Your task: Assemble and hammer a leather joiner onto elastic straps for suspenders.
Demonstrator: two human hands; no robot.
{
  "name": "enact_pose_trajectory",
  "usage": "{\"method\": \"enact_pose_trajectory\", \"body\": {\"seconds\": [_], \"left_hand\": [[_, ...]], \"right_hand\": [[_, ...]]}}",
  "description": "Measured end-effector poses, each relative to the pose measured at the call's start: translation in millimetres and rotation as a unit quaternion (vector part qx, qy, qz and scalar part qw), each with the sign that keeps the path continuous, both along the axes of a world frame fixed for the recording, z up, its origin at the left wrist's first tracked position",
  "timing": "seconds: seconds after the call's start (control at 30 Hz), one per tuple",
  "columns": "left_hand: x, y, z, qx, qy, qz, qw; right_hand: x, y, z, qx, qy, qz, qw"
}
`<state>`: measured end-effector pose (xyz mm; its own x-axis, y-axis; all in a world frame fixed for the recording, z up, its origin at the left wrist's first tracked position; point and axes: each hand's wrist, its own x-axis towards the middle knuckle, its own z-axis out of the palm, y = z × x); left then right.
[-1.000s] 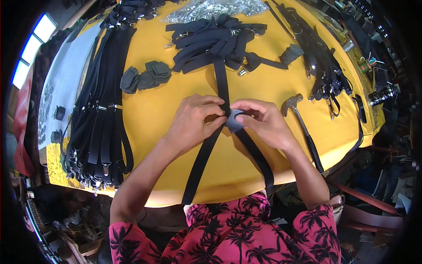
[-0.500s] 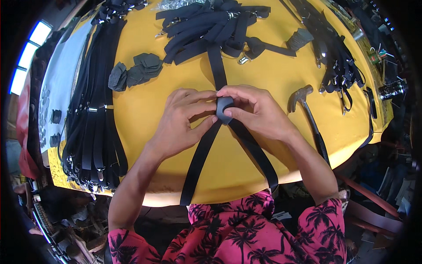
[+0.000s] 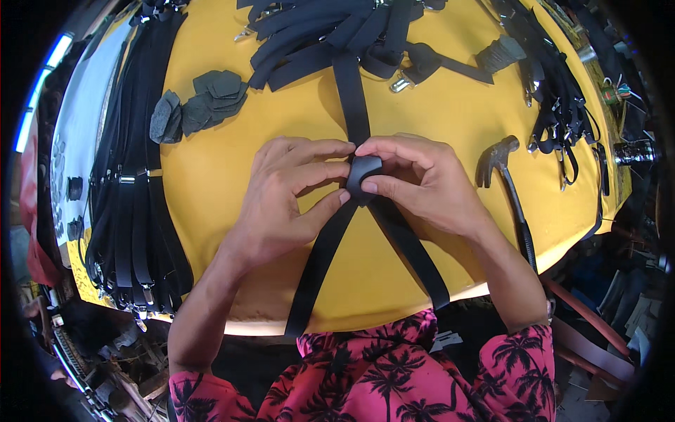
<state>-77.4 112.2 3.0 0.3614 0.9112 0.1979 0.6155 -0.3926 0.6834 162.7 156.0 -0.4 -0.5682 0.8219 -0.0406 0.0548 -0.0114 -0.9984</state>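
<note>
Yellow worktop (image 3: 211, 183). Dark leather patch (image 3: 364, 174) is pinched at the centre, where three black straps (image 3: 351, 98) meet in a Y. Left hand (image 3: 281, 200): grip closed on the patch from the left. Right hand (image 3: 422, 183): grip closed on the patch, thumb beneath. Hammer (image 3: 508, 190) lies near the right hand. Spare patches (image 3: 200, 105) are heaped at upper left.

Bright even light, sharp centre, fisheye bending, dark vignetted rim

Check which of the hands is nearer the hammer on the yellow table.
Right. The right hand sits just beside the hammer head, pinching the dark patch where the straps cross. The left hand is on the patch's far side, farther off.
</note>
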Motion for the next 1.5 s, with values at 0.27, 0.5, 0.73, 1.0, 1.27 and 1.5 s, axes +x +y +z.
{"method": "enact_pose_trajectory", "body": {"seconds": [0.27, 0.5, 0.73, 1.0, 1.27, 1.5], "left_hand": [[1.0, -0.8, 2.2, 0.018, 0.011, 0.000, 1.000], [1.9, 0.6, 0.2, 0.043, 0.004, -0.009, 0.999], [3.9, 1.9, -2.3, 0.055, 0.002, 0.004, 0.998], [3.7, 2.1, -4.6, 0.057, -0.001, 0.007, 0.998], [4.4, 3.0, -6.5, 0.070, -0.004, 0.005, 0.998], [4.4, 3.8, -5.2, 0.060, -0.008, -0.005, 0.998]], "right_hand": [[-1.4, 1.1, 5.4, 0.144, -0.067, -0.003, 0.987], [-1.7, 1.1, 1.3, 0.228, -0.074, -0.008, 0.971], [-1.3, 2.1, 0.8, 0.254, -0.095, -0.003, 0.963], [-1.1, 1.4, 2.2, 0.253, -0.111, 0.000, 0.961], [-0.2, 3.7, 2.0, 0.275, -0.110, 0.011, 0.955], [0.6, 4.0, -1.1, 0.306, -0.110, 0.015, 0.946]]}}
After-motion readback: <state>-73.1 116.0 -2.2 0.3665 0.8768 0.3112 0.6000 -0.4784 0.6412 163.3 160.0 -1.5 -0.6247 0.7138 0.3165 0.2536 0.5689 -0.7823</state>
